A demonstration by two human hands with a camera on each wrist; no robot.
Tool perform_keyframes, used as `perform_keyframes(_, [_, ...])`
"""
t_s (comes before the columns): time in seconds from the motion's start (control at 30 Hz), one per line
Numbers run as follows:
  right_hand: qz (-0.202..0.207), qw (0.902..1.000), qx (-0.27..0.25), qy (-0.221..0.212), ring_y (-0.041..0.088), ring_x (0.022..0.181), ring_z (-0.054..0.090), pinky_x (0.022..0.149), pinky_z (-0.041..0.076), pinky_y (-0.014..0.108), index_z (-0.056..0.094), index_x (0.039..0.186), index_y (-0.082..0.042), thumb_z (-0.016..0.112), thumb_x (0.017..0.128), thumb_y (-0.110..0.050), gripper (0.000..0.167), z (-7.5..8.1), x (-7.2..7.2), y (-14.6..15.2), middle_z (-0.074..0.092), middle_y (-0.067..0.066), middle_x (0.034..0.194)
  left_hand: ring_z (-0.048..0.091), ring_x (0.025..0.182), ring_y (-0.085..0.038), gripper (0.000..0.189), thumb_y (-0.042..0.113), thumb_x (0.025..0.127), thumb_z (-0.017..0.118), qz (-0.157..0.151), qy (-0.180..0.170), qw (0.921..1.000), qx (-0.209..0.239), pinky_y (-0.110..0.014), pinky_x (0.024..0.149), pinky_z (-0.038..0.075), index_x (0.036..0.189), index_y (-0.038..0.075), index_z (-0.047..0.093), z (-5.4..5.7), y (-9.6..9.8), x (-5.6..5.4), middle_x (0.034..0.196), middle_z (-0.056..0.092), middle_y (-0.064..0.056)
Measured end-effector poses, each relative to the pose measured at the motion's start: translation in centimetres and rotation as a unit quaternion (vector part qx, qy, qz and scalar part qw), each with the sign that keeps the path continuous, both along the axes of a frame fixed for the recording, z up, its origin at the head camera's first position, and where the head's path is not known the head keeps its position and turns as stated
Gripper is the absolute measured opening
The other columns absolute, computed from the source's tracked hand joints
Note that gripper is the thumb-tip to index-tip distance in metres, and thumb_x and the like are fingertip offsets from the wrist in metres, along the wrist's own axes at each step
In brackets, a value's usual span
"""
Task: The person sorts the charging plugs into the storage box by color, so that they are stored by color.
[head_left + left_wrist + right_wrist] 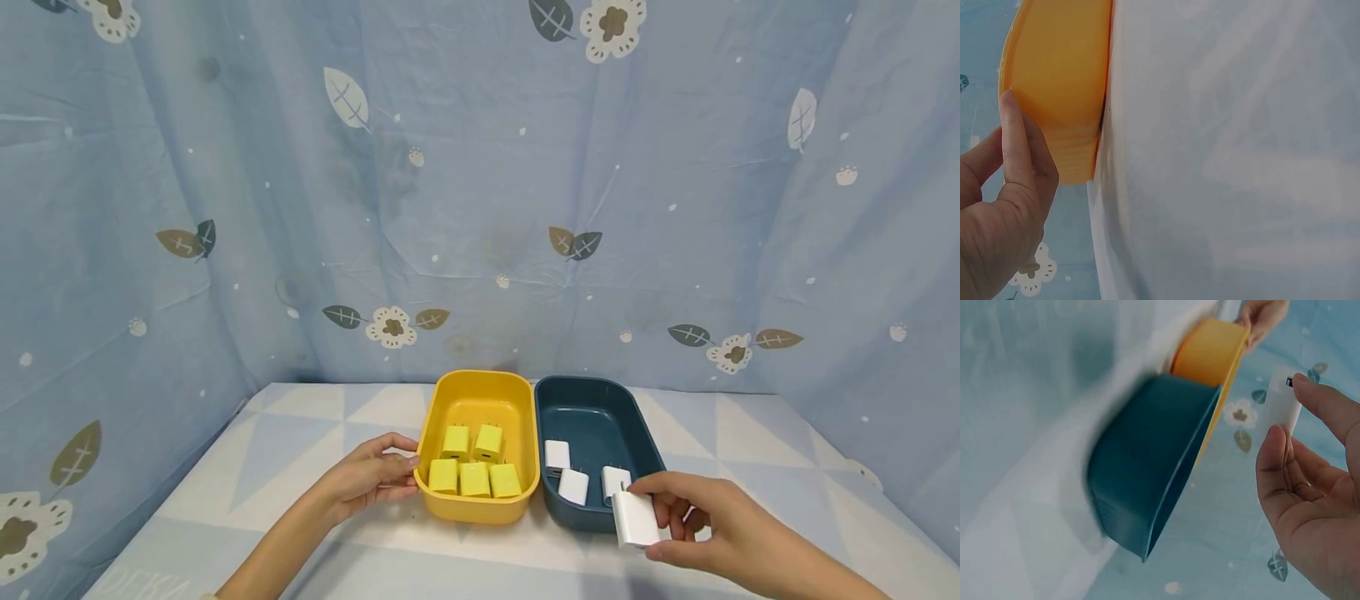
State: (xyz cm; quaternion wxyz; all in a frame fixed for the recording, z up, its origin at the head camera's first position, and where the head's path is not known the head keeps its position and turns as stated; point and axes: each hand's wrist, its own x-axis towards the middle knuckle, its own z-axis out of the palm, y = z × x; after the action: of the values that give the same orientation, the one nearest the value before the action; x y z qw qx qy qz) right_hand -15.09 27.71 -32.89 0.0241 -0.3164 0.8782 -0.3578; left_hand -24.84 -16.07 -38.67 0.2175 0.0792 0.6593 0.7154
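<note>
My right hand [693,517] pinches a white charger plug [636,518] between thumb and fingertips, held above the near right corner of a dark blue bin [596,390]. In the right wrist view a small dark port shows at the end of this white plug [1280,400]. Several other white plugs [573,486] lie inside the blue bin toward its near end. To the left stands a yellow bin [480,510] with several yellow charger plugs [474,480] in it. My left hand [372,477] holds its left side, fingertips right at the rim.
Both bins stand side by side on a table covered with a pale cloth of blue and white triangles [296,442]. A light blue curtain [480,208] printed with leaves and flowers hangs close behind them and along the sides.
</note>
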Motion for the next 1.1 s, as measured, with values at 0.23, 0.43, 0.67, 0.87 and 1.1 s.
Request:
perform_keyframes(0.23, [0.003,0.9981,-0.015,0.060,0.009,0.074,0.057,0.059,0.053,0.023,0.063,0.123,-0.014,0.080,0.085,-0.027,0.044,0.7,-2.0,0.4,0.058,-0.009,0.084,0.068,0.084,-0.019,0.036,0.010,0.098,0.063,0.002,0.003,1.0000,-0.002,-0.032,0.082,0.060,0.126,-0.005,0.046,0.2,0.0,0.0,0.096,0.065,-0.013])
perform_keyframes(0.43, [-0.014,0.9986,-0.008,0.051,0.010,0.071,0.058,0.058,0.052,0.022,0.064,0.121,-0.012,0.081,0.084,-0.030,0.044,0.3,-3.5,0.6,0.057,-0.007,0.084,0.068,0.084,-0.019,0.036,0.009,0.098,0.062,0.002,-0.002,1.0000,-0.005,-0.032,0.081,0.060,0.126,-0.005,0.045,0.3,0.1,0.0,0.096,0.066,-0.014])
perform_keyframes(0.67, [-0.031,0.9988,0.009,0.037,0.010,0.072,0.057,0.057,0.051,0.023,0.064,0.120,-0.007,0.081,0.084,-0.031,0.047,-0.1,-5.6,0.6,0.057,-0.007,0.083,0.068,0.084,-0.019,0.038,0.010,0.099,0.062,-0.003,0.004,1.0000,-0.007,-0.031,0.080,0.060,0.128,-0.006,0.044,0.4,0.1,0.0,0.097,0.066,-0.014])
perform_keyframes(0.87, [-0.043,0.9982,0.038,0.018,0.009,0.070,0.055,0.057,0.050,0.023,0.062,0.122,-0.002,0.081,0.084,-0.030,0.051,-0.6,-7.8,0.4,0.057,-0.006,0.081,0.068,0.083,-0.019,0.038,0.010,0.098,0.063,0.002,0.000,0.9999,-0.011,-0.031,0.079,0.060,0.127,-0.006,0.044,0.3,0.0,-0.1,0.096,0.066,-0.014])
perform_keyframes(1.1, [-0.039,0.9978,0.049,0.024,0.010,0.069,0.054,0.057,0.050,0.023,0.061,0.123,0.001,0.081,0.084,-0.024,0.050,-0.7,-10.1,0.3,0.056,-0.004,0.081,0.068,0.083,-0.019,0.037,0.010,0.098,0.062,0.002,0.002,0.9999,-0.012,-0.032,0.080,0.060,0.127,-0.006,0.045,0.0,0.0,-0.1,0.095,0.066,-0.014])
